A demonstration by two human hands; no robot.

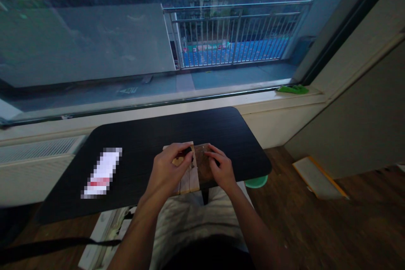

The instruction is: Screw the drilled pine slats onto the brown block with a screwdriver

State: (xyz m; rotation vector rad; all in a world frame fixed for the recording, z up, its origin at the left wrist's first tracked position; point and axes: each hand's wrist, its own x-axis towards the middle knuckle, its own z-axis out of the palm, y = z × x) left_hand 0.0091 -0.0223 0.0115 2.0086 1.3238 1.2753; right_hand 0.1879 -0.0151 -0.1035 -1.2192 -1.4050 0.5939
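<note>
My left hand [169, 168] is closed in a pinch over a pale wooden board [194, 177], with a small dark piece [187, 151] between thumb and fingers. Small dark spots show on the board beside the thumb. Against the board's right side lies a brown, shiny panel [202, 164]. Over that panel my right hand [222, 168] has its fingers bent together, and a bit of something dark shows under them; what it holds, if anything, cannot be made out. Board and panel rest at the near edge of a black table [139, 135].
A blurred-out white sheet or screen [103, 173] lies on the table's left part. Behind the table are a sill and window, with a green cloth [294, 89] at right. A green round basin or stool [256, 182] sits under the right edge. A radiator [41, 152] stands left.
</note>
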